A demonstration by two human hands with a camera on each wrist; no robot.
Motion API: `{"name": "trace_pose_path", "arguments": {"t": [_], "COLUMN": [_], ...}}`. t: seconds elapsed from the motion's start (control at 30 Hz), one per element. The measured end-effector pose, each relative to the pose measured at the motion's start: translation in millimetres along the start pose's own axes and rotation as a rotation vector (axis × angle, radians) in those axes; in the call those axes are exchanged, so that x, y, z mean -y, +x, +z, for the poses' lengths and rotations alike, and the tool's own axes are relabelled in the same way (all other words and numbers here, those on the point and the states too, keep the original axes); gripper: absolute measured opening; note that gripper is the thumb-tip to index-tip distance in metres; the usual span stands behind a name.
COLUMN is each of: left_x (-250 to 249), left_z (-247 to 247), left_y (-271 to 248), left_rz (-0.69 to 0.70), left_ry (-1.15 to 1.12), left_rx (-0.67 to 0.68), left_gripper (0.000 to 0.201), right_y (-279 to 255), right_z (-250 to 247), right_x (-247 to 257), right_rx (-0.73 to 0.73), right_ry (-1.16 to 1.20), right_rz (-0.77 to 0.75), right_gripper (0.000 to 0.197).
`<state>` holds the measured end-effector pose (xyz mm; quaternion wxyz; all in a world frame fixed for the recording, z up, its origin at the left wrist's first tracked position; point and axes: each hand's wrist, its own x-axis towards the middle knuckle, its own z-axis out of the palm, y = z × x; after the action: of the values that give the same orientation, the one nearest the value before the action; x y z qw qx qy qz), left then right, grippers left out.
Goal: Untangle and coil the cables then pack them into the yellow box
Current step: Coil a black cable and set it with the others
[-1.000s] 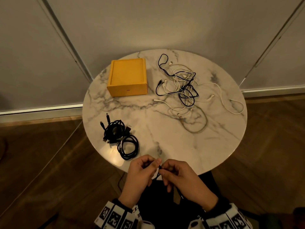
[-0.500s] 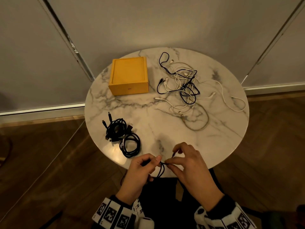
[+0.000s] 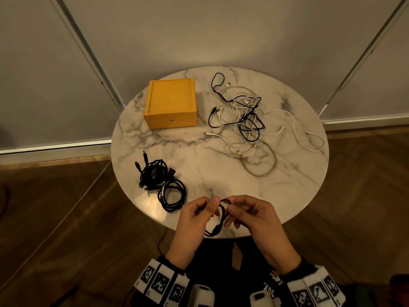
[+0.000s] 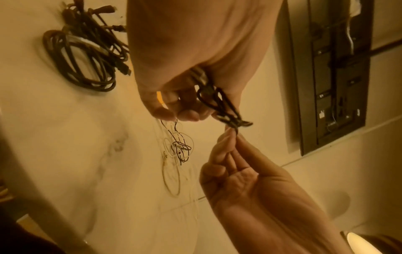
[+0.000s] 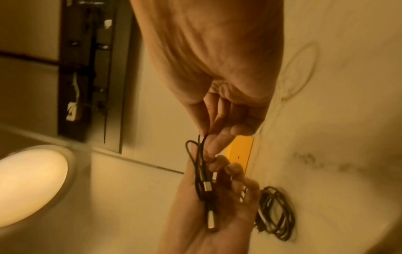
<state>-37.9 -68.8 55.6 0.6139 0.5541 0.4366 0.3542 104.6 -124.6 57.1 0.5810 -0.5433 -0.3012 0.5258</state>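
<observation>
Over the near edge of the round marble table [image 3: 199,160], both hands work a short black cable [image 3: 219,218] folded into small loops. My left hand [image 3: 199,213] grips the loops with its curled fingers and thumb; silver plugs [image 5: 207,187] lie in its palm. My right hand [image 3: 243,209] pinches the cable's top bend [image 5: 203,137] between thumb and forefinger. The yellow box [image 3: 171,103], closed, sits at the far left. A tangle of white and black cables [image 3: 245,116] spreads over the far right. Two coiled black cables [image 3: 161,182] lie at the near left.
A tan cable loop [image 3: 261,160] lies at the near end of the tangle. A white cable [image 3: 309,138] trails to the table's right rim. Grey wall panels rise behind; wooden floor surrounds the table. A dark cord [image 3: 160,242] hangs below the table edge.
Both hands have risen from below the table edge to over it. The black cable has gathered into tighter loops in the left hand, and the right hand has shifted its pinch to the top bend.
</observation>
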Motion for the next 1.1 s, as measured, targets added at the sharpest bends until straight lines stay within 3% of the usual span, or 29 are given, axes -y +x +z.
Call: {"name": "trace_pose_path", "arguments": {"t": [0.07,0.17,0.3,0.43,0.67,0.77,0.9,1.1], "left_x": [-0.9,-3.5,-7.5,-6.9,2.2,4.1,3.8,2.9], "left_z": [1.1,6.2,14.5,18.4,14.4,8.3,2.4,6.3], "left_y": [-2.0,-6.1,-3.2,0.0,4.1,8.8,13.9,10.1], "left_rz": [-0.009,0.034,0.100,0.135,0.158,0.203,0.258,0.282], "left_ry": [-0.007,-0.033,-0.004,0.043,0.069,0.131,0.179,0.209], "left_rx": [-0.022,-0.056,0.054,0.067,0.013,-0.043,-0.055,-0.028], "left_gripper": [0.034,0.034,0.030,0.032,0.033,0.034,0.044,0.033], "right_y": [0.1,0.0,6.6,10.0,5.6,3.5,0.0,-2.7], "right_z": [1.8,4.4,1.4,-2.4,-1.0,1.5,4.5,6.6], "right_x": [0.1,-0.3,-0.1,4.2,4.3,3.0,0.0,-1.4], "right_rx": [-0.020,-0.050,-0.153,-0.196,-0.063,-0.047,0.041,0.147], "right_ry": [0.111,0.141,0.091,0.029,0.334,0.264,0.075,0.204], "right_rz": [0.079,0.117,-0.005,-0.095,0.235,0.218,0.213,0.237], "right_gripper": [0.016,0.004,0.003,0.004,0.019,0.008,0.025,0.033]}}
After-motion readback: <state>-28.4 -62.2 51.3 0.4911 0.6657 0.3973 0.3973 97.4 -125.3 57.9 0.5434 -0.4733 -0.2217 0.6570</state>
